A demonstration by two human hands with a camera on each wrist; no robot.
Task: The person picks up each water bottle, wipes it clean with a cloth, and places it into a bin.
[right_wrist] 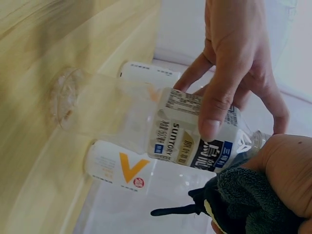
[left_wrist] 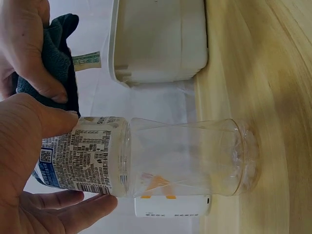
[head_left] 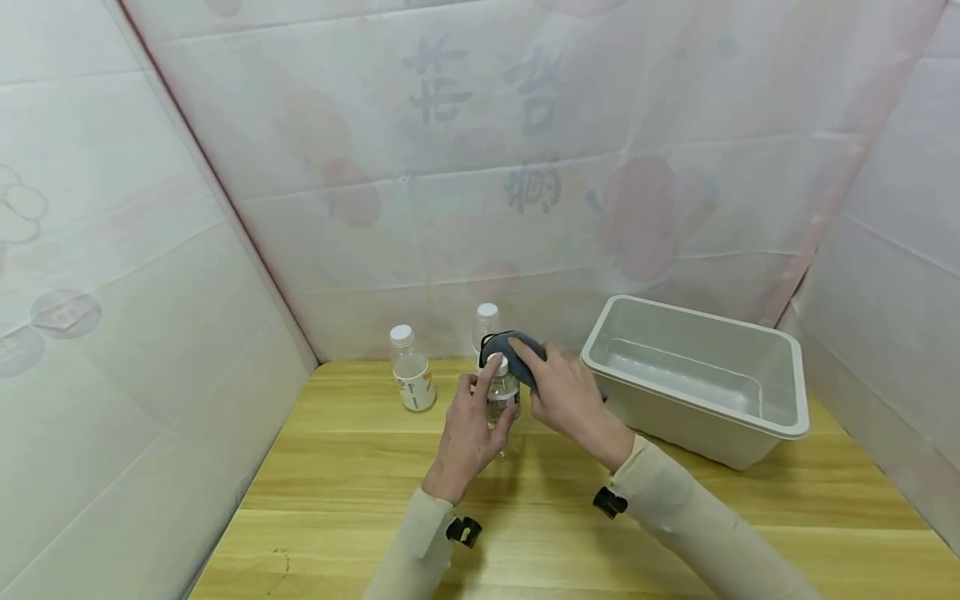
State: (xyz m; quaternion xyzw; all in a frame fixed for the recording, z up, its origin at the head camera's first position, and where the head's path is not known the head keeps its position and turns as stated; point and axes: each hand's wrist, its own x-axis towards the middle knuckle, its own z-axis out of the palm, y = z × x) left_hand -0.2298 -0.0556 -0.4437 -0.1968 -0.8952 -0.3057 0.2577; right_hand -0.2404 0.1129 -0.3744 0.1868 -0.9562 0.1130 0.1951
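Left hand [head_left: 468,433] is gripping the clear bottle [head_left: 502,398] at center frame, fingers curled round its label. Right hand [head_left: 570,400] is pinching a dark cloth [head_left: 517,354] against the cap end. I'd keep the bottle planted on the table [head_left: 360,483] while wiping.

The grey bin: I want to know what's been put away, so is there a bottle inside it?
No. In the head view the grey bin holds nothing.

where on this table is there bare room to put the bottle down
Bare wood runs along the near table edge, in front of both sleeves, and on the left between the left hand and the side wall. It is crowded at the back: two standing bottles, the held bottle, and the bin on the right.
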